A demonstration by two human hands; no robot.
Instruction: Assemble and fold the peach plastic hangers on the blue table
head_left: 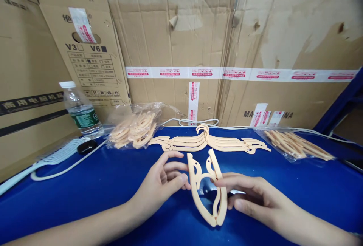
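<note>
A cream plastic folding hanger [200, 205] is in front of me, its two arms folded upward in a V with the hook curled between them. My left hand [167, 180] is beside its left arm, fingers apart and loosely bent, the fingertips at or just touching the edge. Across the right arm lies the index finger of my right hand [255, 197]; its other fingers are bent at the outer side, partly hidden, so the hanger is held there. Behind it, several opened hangers [187, 142] lie nested in a stack, hooks together.
A clear bag of hanger parts [133, 127] lies back left, another bag of parts [297, 144] back right. At left are a water bottle [83, 112], a pale hairbrush [56, 155] and a small black object [87, 146]. A white cable [241, 127] runs along cardboard boxes [170, 42] behind the blue table [93, 193].
</note>
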